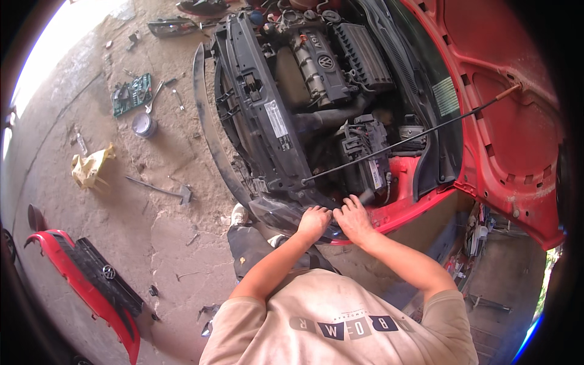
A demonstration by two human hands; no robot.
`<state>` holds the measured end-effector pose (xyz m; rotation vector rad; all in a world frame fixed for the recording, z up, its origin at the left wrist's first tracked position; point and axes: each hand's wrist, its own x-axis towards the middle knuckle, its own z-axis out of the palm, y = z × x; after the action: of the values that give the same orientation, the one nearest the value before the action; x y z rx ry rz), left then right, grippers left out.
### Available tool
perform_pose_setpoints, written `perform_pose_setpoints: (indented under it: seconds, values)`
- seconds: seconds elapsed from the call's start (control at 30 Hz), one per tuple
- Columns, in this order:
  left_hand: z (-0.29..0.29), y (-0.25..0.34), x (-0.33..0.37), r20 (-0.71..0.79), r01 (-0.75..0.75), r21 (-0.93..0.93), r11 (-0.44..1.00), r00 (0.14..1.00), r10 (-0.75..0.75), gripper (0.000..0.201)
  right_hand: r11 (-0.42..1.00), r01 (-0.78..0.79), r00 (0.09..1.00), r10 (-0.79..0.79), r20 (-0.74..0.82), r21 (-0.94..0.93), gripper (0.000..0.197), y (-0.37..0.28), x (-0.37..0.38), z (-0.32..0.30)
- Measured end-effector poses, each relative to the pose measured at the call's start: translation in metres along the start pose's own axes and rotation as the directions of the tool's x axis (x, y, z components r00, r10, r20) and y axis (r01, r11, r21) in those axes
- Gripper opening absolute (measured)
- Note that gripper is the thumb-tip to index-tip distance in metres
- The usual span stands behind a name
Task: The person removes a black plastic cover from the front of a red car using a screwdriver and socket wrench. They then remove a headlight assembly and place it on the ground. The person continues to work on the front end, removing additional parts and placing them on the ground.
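My left hand (314, 222) rests at the rear end of a clear-lensed headlight (277, 215), its fingers bent over the upper edge. Right beside it, my right hand (353, 220) has curled fingers at the corner where the headlight meets the red fender (406, 214). Whatever those right fingertips grip is hidden under them. The headlight sits at the near front corner of a red car, next to the black front panel (267, 103). Just behind my hands is the car battery (372, 173) in the engine bay.
A thin prop rod (420, 131) slants across the bay to the raised red hood (505, 140). On the concrete floor lie a hammer (184, 193), a green tool case (132, 94), a round tub (144, 125), a yellowish bag (91, 167) and a detached red bumper (79, 274).
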<state>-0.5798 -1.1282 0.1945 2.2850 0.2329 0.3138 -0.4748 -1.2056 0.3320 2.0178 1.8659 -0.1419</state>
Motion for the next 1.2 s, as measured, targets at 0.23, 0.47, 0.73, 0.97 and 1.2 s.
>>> perform_pose_setpoints:
  seconds: [0.23, 0.47, 0.73, 0.97, 1.2]
  values:
    - [0.002, 0.002, 0.007, 0.011, 0.038, -0.032, 0.999, 0.999, -0.037, 0.008, 0.38, -0.73, 0.681, 0.336, 0.651, 0.568, 0.034, 0.0, -0.004, 0.008]
    - [-0.008, -0.001, 0.003, 0.052, -0.028, -0.003, 1.0, 0.998, 0.028, 0.008, 0.996, 0.087, 0.994, -0.085, -0.075, 0.021, 0.011, 0.006, 0.007, 0.001]
    - [-0.005, 0.002, 0.009, 0.073, -0.018, -0.07, 0.997, 0.997, 0.023, 0.009, -0.022, -0.717, 0.663, 0.286, 0.692, 0.696, 0.022, -0.008, -0.023, 0.072]
    - [-0.015, 0.001, 0.009, 0.076, -0.079, -0.033, 0.996, 0.994, 0.081, 0.008, 0.997, 0.081, 0.993, -0.08, -0.085, 0.006, 0.013, 0.007, 0.006, 0.002]
    - [-0.008, 0.002, 0.009, 0.051, -0.047, -0.178, 0.983, 0.997, 0.057, 0.007, -0.072, -0.821, 0.525, 0.297, 0.798, 0.567, 0.026, -0.013, -0.006, 0.034]
